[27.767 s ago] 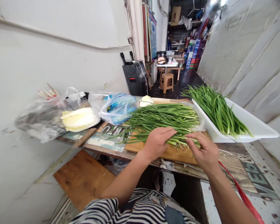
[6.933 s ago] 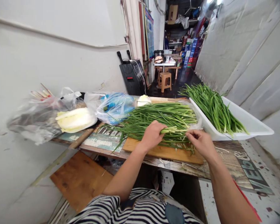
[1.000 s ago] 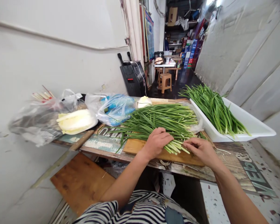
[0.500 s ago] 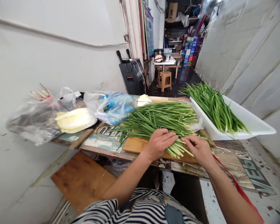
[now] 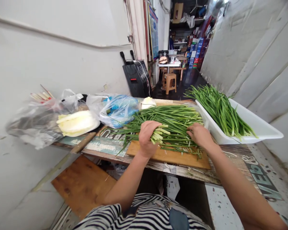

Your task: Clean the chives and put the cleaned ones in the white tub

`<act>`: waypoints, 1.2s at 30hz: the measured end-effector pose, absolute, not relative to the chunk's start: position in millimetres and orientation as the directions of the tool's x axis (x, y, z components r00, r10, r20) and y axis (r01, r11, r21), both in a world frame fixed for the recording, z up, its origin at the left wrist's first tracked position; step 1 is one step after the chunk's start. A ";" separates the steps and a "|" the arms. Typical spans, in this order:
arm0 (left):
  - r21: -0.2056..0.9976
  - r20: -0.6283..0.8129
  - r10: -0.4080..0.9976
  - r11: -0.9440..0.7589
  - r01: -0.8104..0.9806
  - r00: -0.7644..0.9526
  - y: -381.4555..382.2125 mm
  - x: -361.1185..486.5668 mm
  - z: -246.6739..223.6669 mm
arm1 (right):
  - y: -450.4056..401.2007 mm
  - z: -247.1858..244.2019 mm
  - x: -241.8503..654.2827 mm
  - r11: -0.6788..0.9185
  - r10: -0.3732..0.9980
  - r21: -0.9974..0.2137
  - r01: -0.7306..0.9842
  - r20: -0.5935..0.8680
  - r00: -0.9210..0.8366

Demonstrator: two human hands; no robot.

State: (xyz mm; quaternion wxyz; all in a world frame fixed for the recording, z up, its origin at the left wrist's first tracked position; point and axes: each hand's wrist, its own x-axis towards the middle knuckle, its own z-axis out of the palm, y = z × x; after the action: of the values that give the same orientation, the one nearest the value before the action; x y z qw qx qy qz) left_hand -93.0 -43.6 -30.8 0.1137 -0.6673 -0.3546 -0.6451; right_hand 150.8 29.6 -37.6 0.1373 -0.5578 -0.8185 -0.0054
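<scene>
My left hand (image 5: 147, 138) is closed round a bundle of garlic chives (image 5: 160, 133), its pale cut ends pointing right and toward me. On the wooden board (image 5: 168, 156) a wide pile of garlic chives (image 5: 172, 116) lies just beyond that hand. My right hand (image 5: 199, 134) is at the right end of the pile, fingers bent down at the pale stems. What its fingertips hold, if anything, is hidden. A few loose chives and scraps lie along the board's near part.
To the right stands a white plastic tub (image 5: 261, 127) with more chives (image 5: 220, 111). A halved napa cabbage (image 5: 78, 123), a knife handle (image 5: 84, 142) and plastic bags (image 5: 120, 110) are on the left. A black speaker (image 5: 137, 78) stands behind the table.
My left hand has lifted the bundle off the board and moved left, its stem ends now turned up. My right hand has moved slightly up and away to the pile's right end.
</scene>
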 end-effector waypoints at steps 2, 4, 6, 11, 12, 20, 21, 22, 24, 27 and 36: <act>0.290 0.950 0.299 -0.747 0.598 -0.086 -43.6 -93.6 -29.2 | 31.9 -40.0 147.7 0.386 0.912 -0.087 0.918 0.184 -0.366; 0.266 0.956 0.286 -0.754 0.601 -0.063 -44.0 -93.5 -28.2 | 32.7 -40.0 149.6 0.437 0.889 -0.104 0.893 0.199 -0.412; 0.242 0.951 0.310 -0.749 0.617 0.004 -44.4 -92.3 -27.1 | 34.0 -36.8 154.3 0.477 0.870 -0.220 0.851 0.254 -0.422; 0.239 0.886 0.432 -0.736 0.634 0.166 -42.5 -88.6 -25.4 | 37.5 -18.8 165.5 0.317 0.939 -0.742 0.590 0.158 -0.306; 0.242 0.874 0.449 -0.733 0.636 0.185 -41.6 -88.3 -25.7 | 36.9 -15.9 167.6 0.240 0.951 -0.811 0.533 0.088 -0.295; 0.220 0.799 0.521 -0.717 0.661 0.300 -35.0 -83.8 -32.8 | 25.1 -29.4 191.4 0.164 0.974 -0.892 0.421 0.079 -0.212; 0.217 0.788 0.529 -0.717 0.663 0.314 -34.5 -82.7 -33.2 | 23.8 -32.9 193.1 0.226 0.969 -0.829 0.512 0.136 -0.208; 0.217 0.778 0.538 -0.716 0.664 0.325 -34.2 -81.8 -33.4 | 22.6 -35.7 194.2 0.286 0.958 -0.742 0.607 0.197 -0.210; 0.221 0.758 0.555 -0.712 0.667 0.342 -34.1 -80.5 -33.3 | 20.1 -39.3 194.4 0.370 0.923 -0.546 0.751 0.306 -0.233; 0.223 0.739 0.575 -0.700 0.679 0.350 -34.4 -79.9 -32.9 | 16.5 -40.2 192.6 0.450 0.866 -0.370 0.813 0.405 -0.295; 0.232 0.739 0.592 -0.673 0.703 0.323 -32.2 -74.4 -37.7 | 3.8 -31.9 186.0 0.553 0.784 -0.317 0.770 0.511 -0.352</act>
State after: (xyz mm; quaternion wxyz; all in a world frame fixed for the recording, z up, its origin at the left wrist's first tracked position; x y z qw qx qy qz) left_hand -74.4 -32.2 -37.7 0.0656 -0.8105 -0.3993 -0.4234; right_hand 186.0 3.8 -31.9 0.3171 -0.4726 -0.8222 0.0107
